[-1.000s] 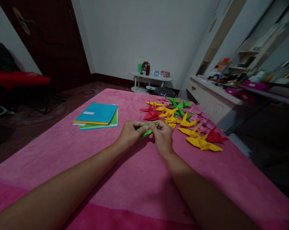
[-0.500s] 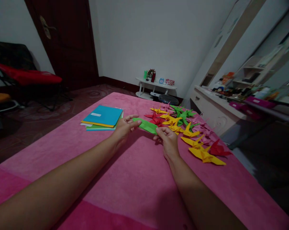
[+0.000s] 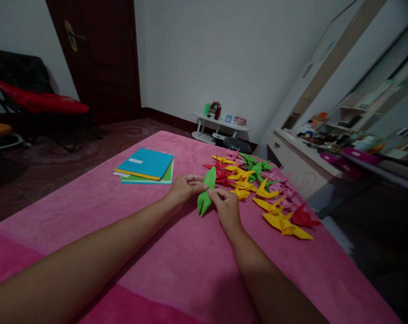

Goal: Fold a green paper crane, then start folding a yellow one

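A folded green origami paper (image 3: 209,178) is held between my two hands above the pink cloth (image 3: 177,252). Its long pointed shape stands nearly upright, and the lower end is split into two narrow points. My left hand (image 3: 187,188) pinches it from the left, thumb towards the middle. From the right, my right hand (image 3: 226,204) grips it between thumb and fingers near the centre. Just beyond and to the right lie several folded paper cranes: yellow ones (image 3: 287,224), red ones (image 3: 304,217), green ones (image 3: 257,170) and pink ones.
A stack of coloured paper (image 3: 146,163), blue on top, lies left of my hands. Behind the table stands a small white shelf (image 3: 220,120) with ornaments. A cluttered white dresser (image 3: 301,157) is at the right, and a red folding chair (image 3: 52,104) at the left.
The green paper has turned from lying lengthwise across to nearly upright, its split end now pointing down. Both hands have come closer together, and the view has shifted slightly.
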`<state>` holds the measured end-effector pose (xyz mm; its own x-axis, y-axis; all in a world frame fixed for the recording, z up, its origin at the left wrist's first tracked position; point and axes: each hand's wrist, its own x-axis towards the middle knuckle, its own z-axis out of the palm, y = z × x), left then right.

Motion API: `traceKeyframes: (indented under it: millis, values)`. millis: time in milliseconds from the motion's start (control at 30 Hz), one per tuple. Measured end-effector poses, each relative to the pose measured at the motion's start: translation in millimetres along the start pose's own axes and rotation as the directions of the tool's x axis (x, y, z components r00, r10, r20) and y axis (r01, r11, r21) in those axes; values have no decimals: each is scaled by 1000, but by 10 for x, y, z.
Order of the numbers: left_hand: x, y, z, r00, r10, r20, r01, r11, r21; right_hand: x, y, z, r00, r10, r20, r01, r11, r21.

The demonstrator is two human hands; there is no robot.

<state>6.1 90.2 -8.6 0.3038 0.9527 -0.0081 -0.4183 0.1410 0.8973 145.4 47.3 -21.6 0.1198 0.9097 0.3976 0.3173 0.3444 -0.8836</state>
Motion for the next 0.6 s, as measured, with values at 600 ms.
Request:
traceKeyframes:
  millis: [600]
  values:
    - [-55,-114,32,1000,-29,-11,30,999,34,10,-51,-18,981,172,-93,-144,958,249]
